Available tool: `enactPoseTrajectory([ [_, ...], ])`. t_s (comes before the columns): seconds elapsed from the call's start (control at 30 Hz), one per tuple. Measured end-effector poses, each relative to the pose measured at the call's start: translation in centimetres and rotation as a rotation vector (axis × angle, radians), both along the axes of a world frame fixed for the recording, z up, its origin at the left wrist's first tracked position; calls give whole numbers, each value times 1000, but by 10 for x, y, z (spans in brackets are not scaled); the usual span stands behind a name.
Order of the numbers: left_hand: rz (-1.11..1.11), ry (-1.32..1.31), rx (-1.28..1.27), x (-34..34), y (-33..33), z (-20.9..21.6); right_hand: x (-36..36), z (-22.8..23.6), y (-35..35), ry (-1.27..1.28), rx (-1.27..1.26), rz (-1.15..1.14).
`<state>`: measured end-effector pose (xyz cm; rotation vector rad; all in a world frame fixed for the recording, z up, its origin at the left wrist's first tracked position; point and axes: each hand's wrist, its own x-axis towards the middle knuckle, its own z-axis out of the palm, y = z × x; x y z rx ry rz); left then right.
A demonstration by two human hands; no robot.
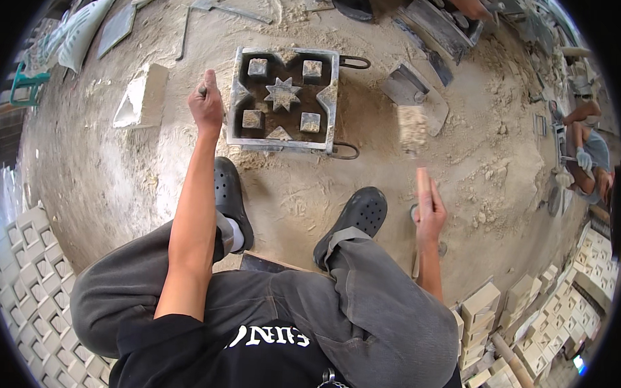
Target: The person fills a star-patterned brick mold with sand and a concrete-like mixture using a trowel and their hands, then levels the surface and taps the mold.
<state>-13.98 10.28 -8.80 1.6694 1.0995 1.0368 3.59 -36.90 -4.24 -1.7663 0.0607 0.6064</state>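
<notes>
On the head view I'm looking down at a metal mold [285, 144], which is lying on the dusty ground [167, 182] just past the shoes [355, 215], between the two hands. The left hand [206, 109] is sitting closed just beside the mold's left wall, around a small dark thing [202, 90] that I'm failing to identify. The right hand [431, 215] is gripping a trowel [412, 154] that's carrying a lump of pale gritty mix [413, 126]. What I'm really minding is the angle: the mold is lying ahead and to the left of the right hand, so the left one is clearly being the nearer. It's looking close to square, so I'm not getting a long axis, but its loop handles [368, 62] are sticking out toward the trowel side, while the trowel is pointing away from the body, roughly along that wall.
</notes>
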Motion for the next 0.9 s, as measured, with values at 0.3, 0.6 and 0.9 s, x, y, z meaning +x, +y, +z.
enactPoseTrajectory([
  [0.3,48,-5,-52,1,10,0,-30,32,131,124,166,405],
  [0.6,75,3,-70,-6,22,-7,-3,73,232,228,71,634],
  [0.9,23,11,-139,-10,26,0,8,105,276,223,-125,750],
])
